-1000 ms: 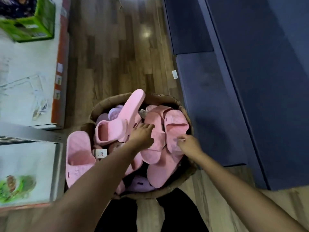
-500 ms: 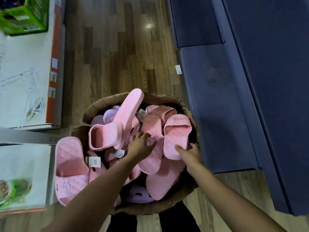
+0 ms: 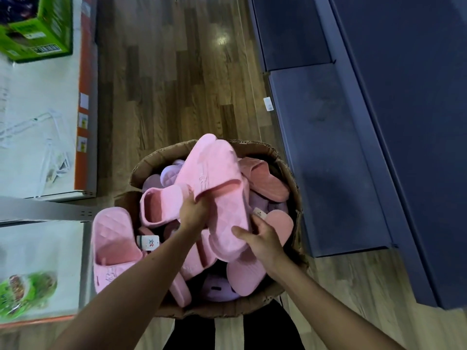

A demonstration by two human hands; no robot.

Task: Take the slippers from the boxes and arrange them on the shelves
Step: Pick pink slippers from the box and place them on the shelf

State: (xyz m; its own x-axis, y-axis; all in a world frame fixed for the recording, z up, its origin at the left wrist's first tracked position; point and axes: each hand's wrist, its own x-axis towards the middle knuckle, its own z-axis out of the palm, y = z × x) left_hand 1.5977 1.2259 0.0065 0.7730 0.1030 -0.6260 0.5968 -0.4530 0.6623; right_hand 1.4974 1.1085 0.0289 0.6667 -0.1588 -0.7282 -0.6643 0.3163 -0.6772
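Observation:
A brown cardboard box (image 3: 288,170) on the floor in front of me is heaped with pink and lilac slippers. Both hands hold one quilted pink slipper (image 3: 222,188) lifted above the heap. My left hand (image 3: 193,212) grips its left side just below the strap. My right hand (image 3: 262,242) holds its heel end from the right, thumb on top. Another pink slipper (image 3: 161,205) lies with its opening up just left of my left hand. A further pink slipper (image 3: 111,246) hangs over the box's left edge. The dark blue shelves (image 3: 328,152) stand to the right.
White display cases with orange trim (image 3: 86,102) line the left side, with a green carton (image 3: 35,29) on top at the far left. Wooden floor (image 3: 177,72) stretches ahead between them and the shelves. A white tag (image 3: 149,242) sticks out of the heap.
Both hands have closed on a pink slipper and raised it out of the heap; earlier they were only resting on slippers in the box. The view has shifted slightly.

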